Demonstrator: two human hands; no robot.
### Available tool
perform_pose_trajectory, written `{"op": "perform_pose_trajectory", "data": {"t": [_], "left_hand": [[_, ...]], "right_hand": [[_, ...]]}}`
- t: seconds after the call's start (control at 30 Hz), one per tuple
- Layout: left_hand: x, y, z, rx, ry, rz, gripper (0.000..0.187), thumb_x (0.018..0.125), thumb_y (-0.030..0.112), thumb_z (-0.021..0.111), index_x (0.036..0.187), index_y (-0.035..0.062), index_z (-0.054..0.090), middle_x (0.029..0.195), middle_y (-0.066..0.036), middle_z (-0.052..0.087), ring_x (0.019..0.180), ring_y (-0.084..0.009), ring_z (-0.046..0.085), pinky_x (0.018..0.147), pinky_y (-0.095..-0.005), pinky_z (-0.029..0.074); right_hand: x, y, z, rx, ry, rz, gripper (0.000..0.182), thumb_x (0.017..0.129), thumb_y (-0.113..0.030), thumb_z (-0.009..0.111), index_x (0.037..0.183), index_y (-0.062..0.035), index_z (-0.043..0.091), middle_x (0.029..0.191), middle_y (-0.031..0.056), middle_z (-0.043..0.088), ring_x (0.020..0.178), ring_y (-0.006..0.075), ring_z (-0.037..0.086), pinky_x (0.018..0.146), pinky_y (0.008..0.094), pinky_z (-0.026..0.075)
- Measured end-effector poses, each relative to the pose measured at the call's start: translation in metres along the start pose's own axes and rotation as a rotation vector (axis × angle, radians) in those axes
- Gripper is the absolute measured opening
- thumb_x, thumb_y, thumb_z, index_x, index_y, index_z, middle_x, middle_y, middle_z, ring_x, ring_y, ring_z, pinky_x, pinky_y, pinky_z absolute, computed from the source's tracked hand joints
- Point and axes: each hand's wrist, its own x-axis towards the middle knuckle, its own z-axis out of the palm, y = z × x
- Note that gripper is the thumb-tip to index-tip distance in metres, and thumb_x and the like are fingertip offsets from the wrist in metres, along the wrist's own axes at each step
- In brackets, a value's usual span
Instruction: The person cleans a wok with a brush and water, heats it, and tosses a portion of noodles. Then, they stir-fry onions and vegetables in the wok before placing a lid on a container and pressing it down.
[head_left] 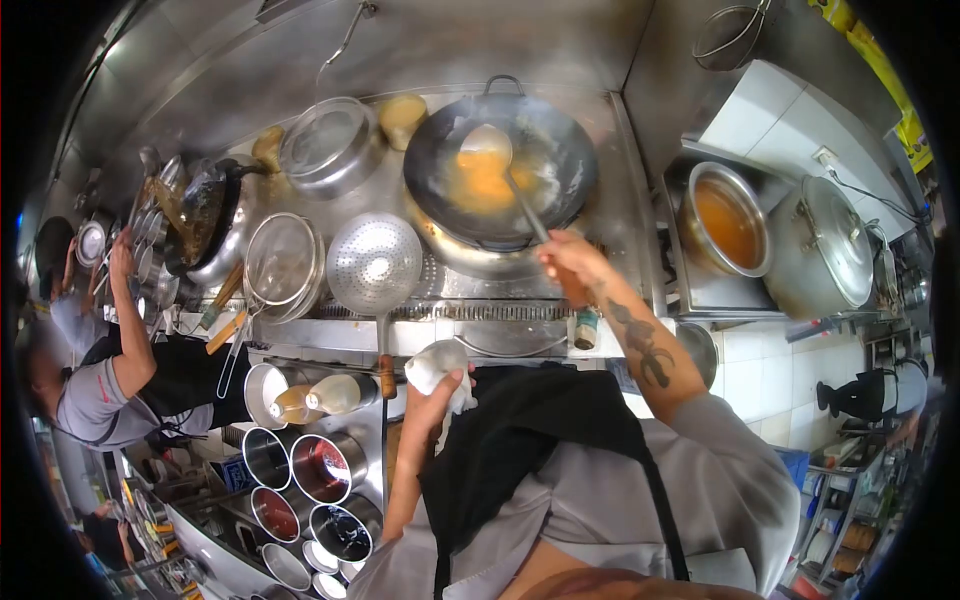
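My right hand (572, 262) is closed round the handle of a ladle (487, 143), whose bowl is inside a black wok (425, 150). Orange-yellow food (487, 185), which looks like egg, spreads over the bottom of the wok. Held low by the stove's front edge, my left hand (430, 400) grips a folded white cloth (436, 366). Close to that hand, a perforated skimmer (375, 262) rests on the stove with its wooden handle pointing toward me.
A lidded steel pot (332, 150) and strainer (284, 262) stand left of the wok. On the right are a pot of orange liquid (728, 222) and a large lidded pot (835, 245). Sauce containers (325, 470) sit lower left. A co-worker (120, 385) stands at the left.
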Motion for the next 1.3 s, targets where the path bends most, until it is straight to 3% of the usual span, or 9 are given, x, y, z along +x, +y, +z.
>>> {"op": "perform_pose_trajectory", "data": {"t": [0.13,0.27,0.37,0.57,0.83,0.97,1.1,1.17,1.3], "left_hand": [[-0.003,-0.003,-0.01,-0.019,0.029,0.037,0.044,0.083,0.007,0.064,0.123,-0.0008,0.048,0.095,-0.015,0.066,0.074,-0.0208,0.065,0.062,-0.032,0.055],[-0.007,-0.001,-0.013,-0.049,0.058,0.053,0.043,0.083,0.006,0.063,0.123,-0.0006,0.048,0.095,-0.015,0.066,0.075,-0.0214,0.065,0.062,-0.0323,0.055],[-0.008,0.002,-0.008,-0.027,0.071,0.017,0.043,0.084,0.006,0.063,0.123,-0.0004,0.048,0.095,-0.015,0.066,0.075,-0.0214,0.065,0.062,-0.0325,0.055],[-0.008,0.003,-0.003,-0.021,0.038,0.011,0.043,0.084,0.006,0.063,0.124,-0.0003,0.048,0.095,-0.014,0.065,0.076,-0.0208,0.065,0.062,-0.0322,0.054],[-0.006,0.0,-0.01,-0.037,0.069,0.033,0.043,0.083,0.007,0.064,0.123,-0.0007,0.048,0.094,-0.015,0.065,0.075,-0.0212,0.065,0.062,-0.0321,0.054],[-0.007,0.005,-0.005,-0.004,0.061,0.021,0.046,0.082,0.01,0.065,0.123,-0.0003,0.048,0.095,-0.015,0.065,0.076,-0.022,0.065,0.064,-0.033,0.054],[0.0,-0.002,-0.005,-0.023,0.015,-0.02,0.047,0.082,0.01,0.065,0.124,-0.0003,0.047,0.096,-0.015,0.065,0.076,-0.0218,0.065,0.064,-0.033,0.054],[0.002,-0.001,-0.001,-0.035,0.0,-0.025,0.046,0.082,0.008,0.065,0.124,-0.001,0.048,0.095,-0.014,0.065,0.075,-0.0209,0.065,0.062,-0.0322,0.055],[0.001,-0.002,0.0,-0.004,0.001,-0.017,0.046,0.082,0.007,0.064,0.124,-0.0012,0.048,0.095,-0.015,0.065,0.075,-0.0209,0.065,0.062,-0.0322,0.055]], "right_hand": [[-0.04,-0.019,-0.031,0.058,-0.029,0.096,0.018,0.084,-0.008,0.056,0.101,-0.0021,0.055,0.068,0.0017,0.054,0.053,0.0103,0.052,0.045,0.0259,0.042],[-0.021,0.008,-0.026,-0.702,0.21,-0.13,0.037,0.083,-0.006,0.054,0.118,0.0037,0.049,0.074,0.0095,0.061,0.051,0.0189,0.056,0.045,0.0307,0.047],[-0.005,0.023,0.004,-0.937,0.323,-0.226,0.031,0.083,-0.01,0.057,0.111,0.0027,0.053,0.08,0.0158,0.063,0.06,0.02,0.064,0.049,0.0348,0.049],[-0.029,-0.011,-0.022,-0.03,0.011,0.094,0.017,0.083,-0.006,0.059,0.1,-0.0043,0.056,0.067,-0.0002,0.054,0.046,0.0089,0.05,0.038,0.0245,0.039],[-0.019,0.053,-0.027,-0.943,0.44,-0.474,0.023,0.083,-0.006,0.054,0.104,0.0024,0.054,0.068,0.0108,0.054,0.046,0.0203,0.055,0.042,0.0317,0.043],[-0.026,0.009,-0.036,-0.423,0.127,0.039,0.028,0.084,-0.005,0.053,0.111,0.0017,0.054,0.071,0.0078,0.055,0.046,0.0187,0.054,0.044,0.0317,0.046],[0.0,0.016,-0.026,-0.526,0.167,-0.265,0.021,0.085,-0.005,0.053,0.104,0.0029,0.053,0.072,0.0071,0.055,0.047,0.017,0.053,0.044,0.0308,0.047],[-0.004,0.002,0.02,-0.746,0.286,-0.16,0.021,0.086,-0.008,0.054,0.104,0.0037,0.053,0.072,0.0075,0.055,0.05,0.0162,0.054,0.045,0.0311,0.048],[0.004,0.017,0.003,-0.05,-0.024,-0.051,0.016,0.086,-0.008,0.057,0.101,-0.0015,0.055,0.072,0.0051,0.055,0.05,0.0128,0.052,0.043,0.0289,0.046]]}}
